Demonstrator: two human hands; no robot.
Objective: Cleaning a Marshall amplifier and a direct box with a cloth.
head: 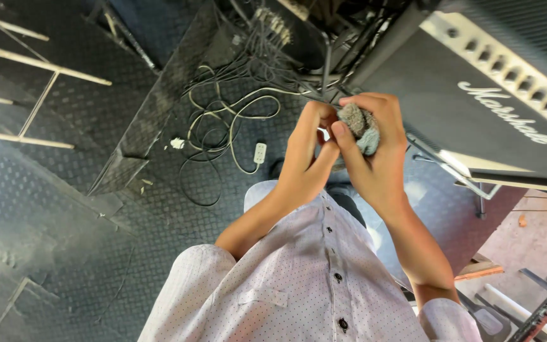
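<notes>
Amplifier (476, 107) and cables (223, 120) beyond hands (343, 149)

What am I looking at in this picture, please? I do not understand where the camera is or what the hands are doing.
There is no machine: a person wears the camera on the head, so it looks down past the dotted white shirt to the floor. The two hands are the person's own. The right hand grips a small grey cloth. The left hand meets it, fingertips at the cloth's edge. Below them lies a dark patterned floor with tangled cables and a white power strip. At the upper right stands a large black amplifier with a row of knobs.
</notes>
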